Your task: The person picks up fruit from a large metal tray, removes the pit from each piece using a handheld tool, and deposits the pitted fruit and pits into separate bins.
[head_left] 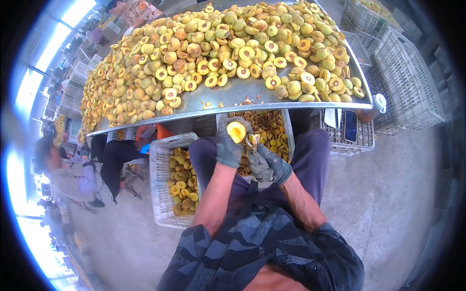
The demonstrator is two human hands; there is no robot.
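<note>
A yellow peach half (236, 132), cut face up, sits in my gloved left hand (229, 149), its fingers closed round it. Close beside it, my gloved right hand (270, 166) is wrapped round a small tool with a curved metal loop (252, 139) at its tip; the handle is hidden in the fist. Below both hands, between my knees, stands a crate (290, 133) of peach scraps and pieces. Ahead, a metal table (199, 99) bears a large heap of halved peaches (204, 48), some with the pit showing.
Left of my legs stands a white plastic crate (160, 194) of peach halves. On the right, a low crate (340, 145) carries a phone (350, 126) and a lidded jar (374, 109). Taller crates (407, 77) stand beyond. Another person (80, 177) sits at the left.
</note>
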